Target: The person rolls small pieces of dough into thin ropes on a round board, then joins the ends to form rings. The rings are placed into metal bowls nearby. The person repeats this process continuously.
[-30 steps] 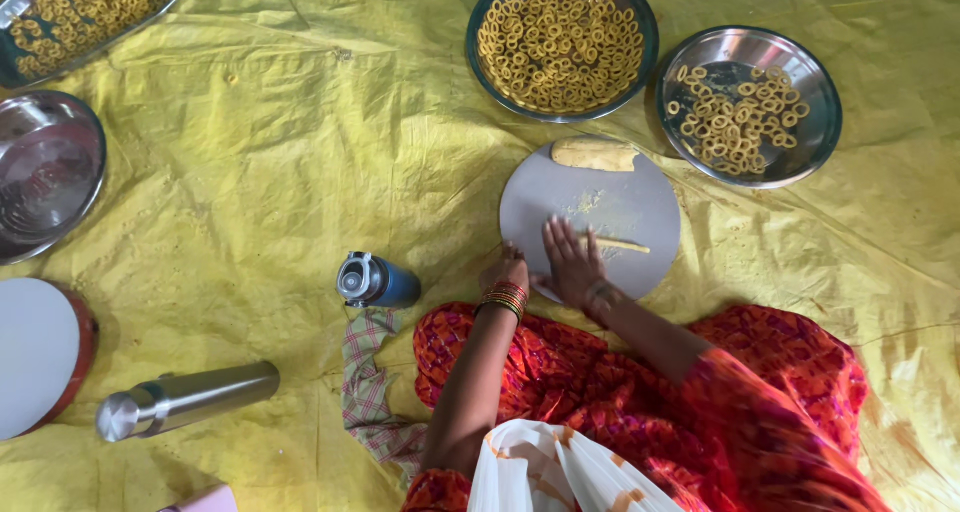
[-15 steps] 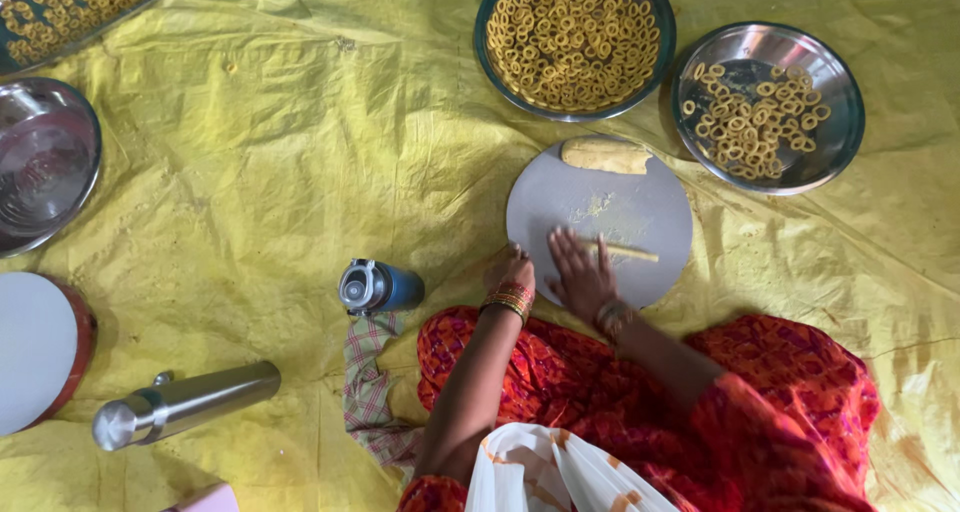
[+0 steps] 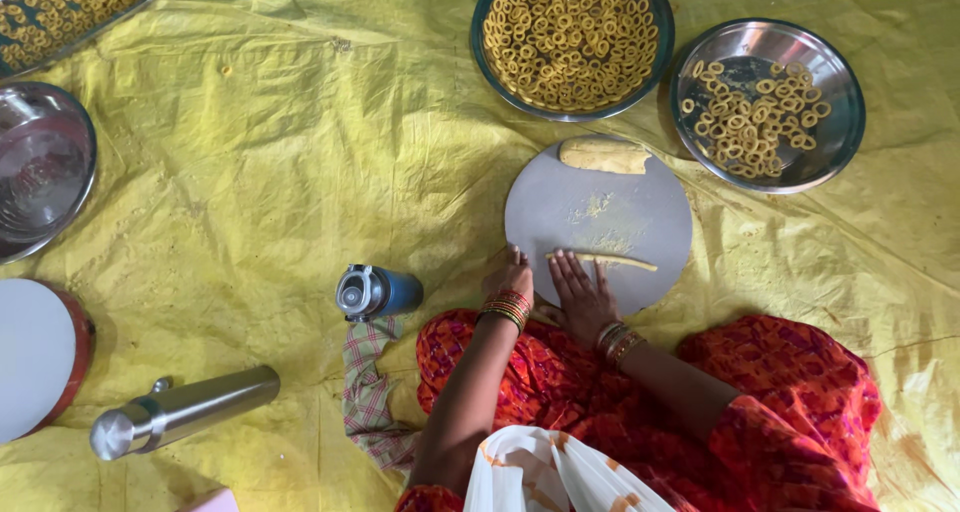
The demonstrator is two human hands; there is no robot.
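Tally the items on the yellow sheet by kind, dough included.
Steel plates of dough rings: 3
Empty steel bowl: 1
Round boards: 2
Dough pieces: 2
Bottles: 2
Checked cloth: 1
Total: 11

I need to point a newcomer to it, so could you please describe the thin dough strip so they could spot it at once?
On the yellow sheet lies a round grey board in front of the seated person. The thin dough strip lies near its lower edge, under the right hand fingertips. Unlike the thick dough log at the board's far edge, it is pencil-slim and long.
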